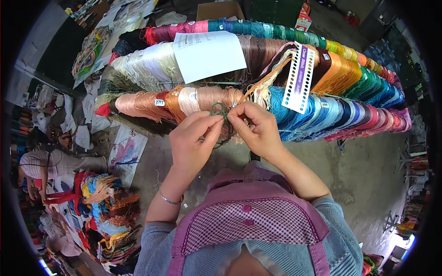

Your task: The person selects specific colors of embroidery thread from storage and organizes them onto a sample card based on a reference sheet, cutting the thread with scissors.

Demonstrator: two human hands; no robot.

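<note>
At long rows of multicoloured skeins (338, 76), a looped dark-green thread (218, 109) is pinched between thumb and finger by both the left hand (191, 138) and the right hand (260, 131), just before peach-coloured skeins (138, 106); across the rows beyond, a white paper sheet (209, 60) and a white, hole-edged card with purple lettering (298, 80) are seen.

a stained grey concrete floor (350, 184) spreads below; a cardboard box (220, 11) sits at the far side, and white light (410, 242) glares at lower right.
</note>
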